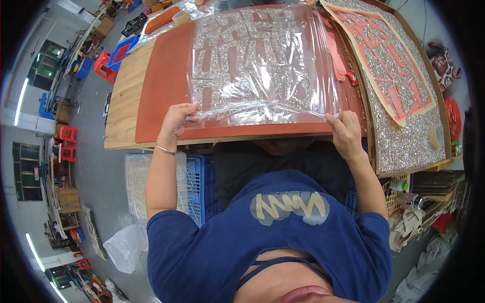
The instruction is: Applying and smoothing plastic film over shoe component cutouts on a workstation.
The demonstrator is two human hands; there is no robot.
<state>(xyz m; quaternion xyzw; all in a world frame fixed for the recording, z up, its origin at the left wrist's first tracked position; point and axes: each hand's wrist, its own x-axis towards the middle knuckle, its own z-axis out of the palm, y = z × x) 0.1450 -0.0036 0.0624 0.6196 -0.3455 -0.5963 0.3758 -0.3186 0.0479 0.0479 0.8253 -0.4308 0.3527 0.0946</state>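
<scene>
A large clear plastic bag (262,60) lies over a red board (161,86) on a wooden table (126,91); a glittery silver and red cut-out piece shows through the plastic. My left hand (177,121) pinches the bag's near left corner. My right hand (343,131) grips the near right corner. Both hands are at the table's front edge, and the plastic is stretched between them.
A second glittery silver panel with a red cut-out (394,65) lies to the right, with a tape roll (435,136) on it. Another tape roll (181,17) sits at the far left of the table. A blue crate (197,177) and red stools (68,136) stand on the floor at left.
</scene>
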